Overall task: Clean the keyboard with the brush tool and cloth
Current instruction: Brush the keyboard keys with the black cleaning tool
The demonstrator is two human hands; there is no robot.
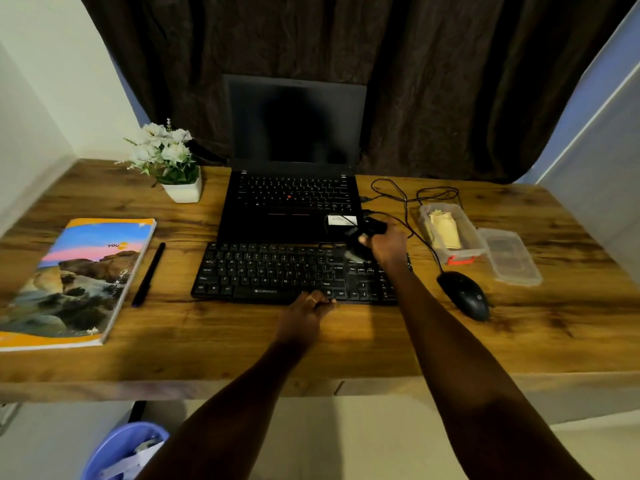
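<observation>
- The wooden desk was found to carry everything the task called for, all within reach of both arms.
- The black keyboard lay flat near the front of the desk, just before an open laptop. Brushing was judged to be under way at its upper right part, near the keys above the arrow cluster. How much of the key field had been covered could not be told, as no dust or crumbs could be made out.
- A clear container stood to the right of the keyboard with its lid set beside it. The yellow cloth was seen folded inside, untouched, so the wiping step was judged not yet begun.
- The right hand was held over the keyboard's far right corner, its fingers closed round the brush tool.
- The left hand was placed at the keyboard's front edge below the space bar, its fingers curled onto that edge, apparently to steady the board.
- The brush tool, dark and blurred, was pointed down and left from the right hand. Whether its pale tip touched the keys could not be told.
</observation>
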